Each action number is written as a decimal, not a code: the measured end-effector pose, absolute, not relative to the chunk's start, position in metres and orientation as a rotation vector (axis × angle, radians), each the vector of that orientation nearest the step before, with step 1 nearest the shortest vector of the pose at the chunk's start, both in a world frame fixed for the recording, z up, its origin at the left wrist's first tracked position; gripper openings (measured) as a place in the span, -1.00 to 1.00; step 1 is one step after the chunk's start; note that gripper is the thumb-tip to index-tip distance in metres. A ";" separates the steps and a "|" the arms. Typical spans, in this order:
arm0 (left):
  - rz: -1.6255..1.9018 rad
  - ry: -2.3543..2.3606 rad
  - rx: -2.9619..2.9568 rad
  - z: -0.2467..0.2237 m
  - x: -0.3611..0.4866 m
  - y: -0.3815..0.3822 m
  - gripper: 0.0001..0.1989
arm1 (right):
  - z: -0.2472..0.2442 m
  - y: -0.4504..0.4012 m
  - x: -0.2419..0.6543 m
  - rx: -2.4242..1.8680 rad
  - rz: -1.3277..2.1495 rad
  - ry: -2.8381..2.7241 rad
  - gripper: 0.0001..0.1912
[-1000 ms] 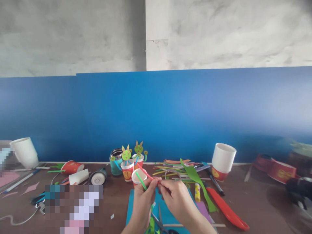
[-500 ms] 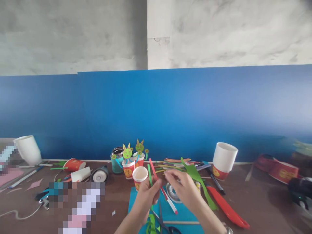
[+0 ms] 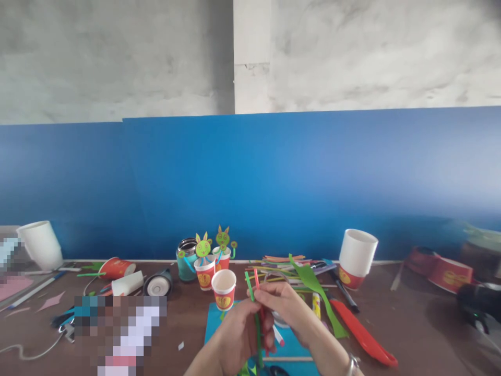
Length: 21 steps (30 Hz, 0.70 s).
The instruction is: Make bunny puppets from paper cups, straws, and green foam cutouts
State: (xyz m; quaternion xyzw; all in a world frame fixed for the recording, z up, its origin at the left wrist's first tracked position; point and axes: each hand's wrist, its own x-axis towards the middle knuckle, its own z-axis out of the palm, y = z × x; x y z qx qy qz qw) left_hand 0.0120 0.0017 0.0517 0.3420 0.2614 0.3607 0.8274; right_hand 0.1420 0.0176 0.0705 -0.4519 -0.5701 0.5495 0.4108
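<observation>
A green straw [image 3: 250, 286] and a red straw [image 3: 257, 280] stand upright side by side, held in front of me. My left hand [image 3: 245, 326] is closed around their lower part. My right hand [image 3: 279, 303] pinches them near the top, its thumb and fingers against the red one. Below the hands lies a blue sheet [image 3: 293, 344] with a white pen [image 3: 278, 335], green paper scraps [image 3: 247, 367] and dark scissor handles [image 3: 278, 371], partly hidden. Just beyond my left hand stands a paper cup [image 3: 224, 292].
Two cups with green animal figures [image 3: 203, 248] stand beside a teal thermos [image 3: 187, 267]. Coloured straws [image 3: 274, 265] and a green paper strip [image 3: 313, 279] lie behind the hands. To the right are a red-handled tool [image 3: 362, 331], a marker [image 3: 346, 292] and stacked cups [image 3: 357, 256].
My right hand has moved left to join the left hand at the straws. The green and red straws, spread apart before, now stand close together and more upright.
</observation>
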 end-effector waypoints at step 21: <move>0.966 0.840 0.352 0.004 0.021 0.022 -0.90 | 0.019 0.129 0.205 -1.743 0.582 -1.781 -0.81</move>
